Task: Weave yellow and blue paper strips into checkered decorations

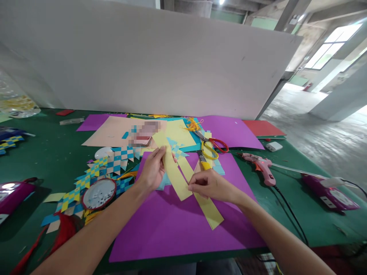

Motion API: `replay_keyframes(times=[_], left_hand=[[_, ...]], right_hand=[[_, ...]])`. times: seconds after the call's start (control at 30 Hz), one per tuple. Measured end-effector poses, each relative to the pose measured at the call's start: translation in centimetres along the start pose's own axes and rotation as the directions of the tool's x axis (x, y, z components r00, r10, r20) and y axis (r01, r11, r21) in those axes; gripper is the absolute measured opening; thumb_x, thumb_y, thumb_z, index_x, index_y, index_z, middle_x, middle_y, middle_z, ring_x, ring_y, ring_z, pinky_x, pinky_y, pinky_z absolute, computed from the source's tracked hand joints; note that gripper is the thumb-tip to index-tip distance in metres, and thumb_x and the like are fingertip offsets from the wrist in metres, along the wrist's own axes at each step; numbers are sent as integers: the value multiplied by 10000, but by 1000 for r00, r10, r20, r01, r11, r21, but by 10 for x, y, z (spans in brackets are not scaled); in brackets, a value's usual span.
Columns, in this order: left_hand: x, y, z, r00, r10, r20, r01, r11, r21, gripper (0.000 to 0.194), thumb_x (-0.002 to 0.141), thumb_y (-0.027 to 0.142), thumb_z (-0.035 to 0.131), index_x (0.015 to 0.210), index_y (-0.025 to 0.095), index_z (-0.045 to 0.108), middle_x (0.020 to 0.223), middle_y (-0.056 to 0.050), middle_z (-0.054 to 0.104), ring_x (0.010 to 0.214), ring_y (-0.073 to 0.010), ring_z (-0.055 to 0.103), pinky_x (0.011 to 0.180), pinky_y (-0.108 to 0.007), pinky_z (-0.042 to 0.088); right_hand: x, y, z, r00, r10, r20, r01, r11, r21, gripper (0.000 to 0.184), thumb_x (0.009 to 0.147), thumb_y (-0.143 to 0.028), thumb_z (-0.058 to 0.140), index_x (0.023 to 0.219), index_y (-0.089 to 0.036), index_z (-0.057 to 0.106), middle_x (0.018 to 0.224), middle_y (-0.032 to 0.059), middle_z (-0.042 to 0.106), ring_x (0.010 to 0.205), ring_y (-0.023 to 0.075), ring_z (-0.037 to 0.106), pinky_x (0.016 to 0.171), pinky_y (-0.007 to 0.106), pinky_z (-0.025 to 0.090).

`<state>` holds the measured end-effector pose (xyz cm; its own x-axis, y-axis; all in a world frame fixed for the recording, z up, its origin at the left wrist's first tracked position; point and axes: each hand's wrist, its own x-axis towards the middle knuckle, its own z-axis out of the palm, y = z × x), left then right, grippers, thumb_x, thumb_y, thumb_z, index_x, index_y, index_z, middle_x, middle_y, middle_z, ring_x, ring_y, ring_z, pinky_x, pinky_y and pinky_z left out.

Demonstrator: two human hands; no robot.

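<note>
A green tabletop (pixel 323 227) is covered at its near middle by a purple sheet (pixel 160 229). On the right, a pink glue gun (pixel 266 173), a small white block (pixel 273 146) and a purple device (pixel 327 193) are supported. The left is strewn with checked woven paper pieces (pixel 99 166); far left, clear plastic packaging (pixel 18 101) is borne.

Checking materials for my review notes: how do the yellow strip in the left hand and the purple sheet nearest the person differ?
Shape: the yellow strip is long and narrow; the purple sheet is broad. Pose: the left hand holds the strip; the sheet lies flat on the green table. Both look like plain paper.
</note>
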<state>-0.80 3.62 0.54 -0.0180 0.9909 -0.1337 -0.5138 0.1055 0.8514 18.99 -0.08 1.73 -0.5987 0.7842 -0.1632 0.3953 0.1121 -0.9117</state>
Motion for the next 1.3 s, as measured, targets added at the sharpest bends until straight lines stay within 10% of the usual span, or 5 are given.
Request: replay_keyframes(times=[0.27, 1.03, 1.3], left_hand=[[-11, -1, 8, 990, -99, 98, 98, 995, 14, 249, 831, 322, 662, 980, 122, 664, 830, -87, 748, 789, -193, 707, 758, -284, 551], [5, 1, 0, 993, 114, -36, -115, 993, -18, 158, 784, 236, 713, 866, 103, 689, 789, -59, 738, 761, -161, 706, 796, -262, 554], [-3, -1, 5, 1000, 16, -15, -16, 1000, -24, 162, 798, 242, 702, 882, 104, 688, 811, -72, 742, 748, -164, 706, 750, -255, 561]], right_hand=[[4, 2, 0, 997, 13, -82, -14, 1000, -10, 249, 881, -356, 508, 725, -165, 547, 530, -51, 452, 461, 69, 392, 431, 197, 281], [3, 7, -9, 985, -1, -173, 0, 1000, -10, 177, 855, -273, 514, 711, -175, 543, 484, -68, 442, 418, 64, 390, 432, 209, 278], [8, 11, -8, 955, -48, -291, 25, 996, -82, 275, 874, -407, 516, 783, -168, 616, 513, -40, 503, 458, 87, 441, 457, 218, 306]])
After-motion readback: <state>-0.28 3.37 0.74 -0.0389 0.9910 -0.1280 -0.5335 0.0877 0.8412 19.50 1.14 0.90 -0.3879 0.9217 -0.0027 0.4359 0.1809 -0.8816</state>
